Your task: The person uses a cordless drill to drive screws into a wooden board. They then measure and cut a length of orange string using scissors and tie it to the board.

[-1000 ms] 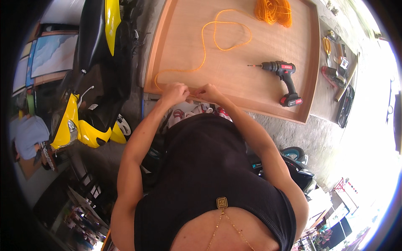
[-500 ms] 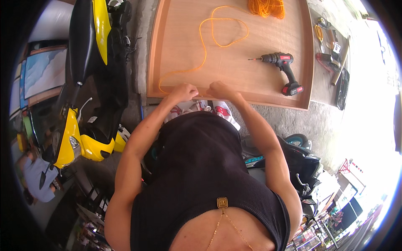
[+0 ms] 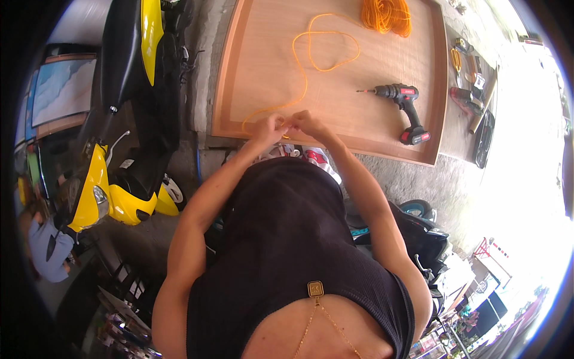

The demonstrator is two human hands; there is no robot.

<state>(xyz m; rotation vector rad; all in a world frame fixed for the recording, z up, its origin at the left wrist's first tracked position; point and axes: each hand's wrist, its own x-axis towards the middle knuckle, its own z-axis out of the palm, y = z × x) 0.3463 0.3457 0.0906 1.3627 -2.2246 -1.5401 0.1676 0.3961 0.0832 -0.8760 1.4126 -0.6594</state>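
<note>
hands: two, meeting just above the near rim of the shallow wooden tray; left hand (image 3: 272, 128), fingers curled in toward the thumb; right hand (image 3: 306, 124), likewise bent, knuckles up; whether either pinches the cord cannot be told, the fingertips being small and partly hidden

orange cord (image 3: 306, 87): one loose run, looped once on the tray, winding down to the left hand; a short orange bit shows below the hands

risks, as judged: a thin end could slip from the fingers if the grip is slack; a hard tug could tighten the loop into a snarl or drag the coil; a tilted tray could set the drill sliding

count:
wooden tray (image 3: 257, 66), one, rimmed
orange coil (image 3: 387, 17), one, at the far side
drill (image 3: 402, 107), one, on its side, bit pointing left, apart from the cord
scissors (image 3: 456, 60), one pair, yellow-handled, beyond the right rim
yellow-and-black scooter (image 3: 125, 200), one, at left
</note>
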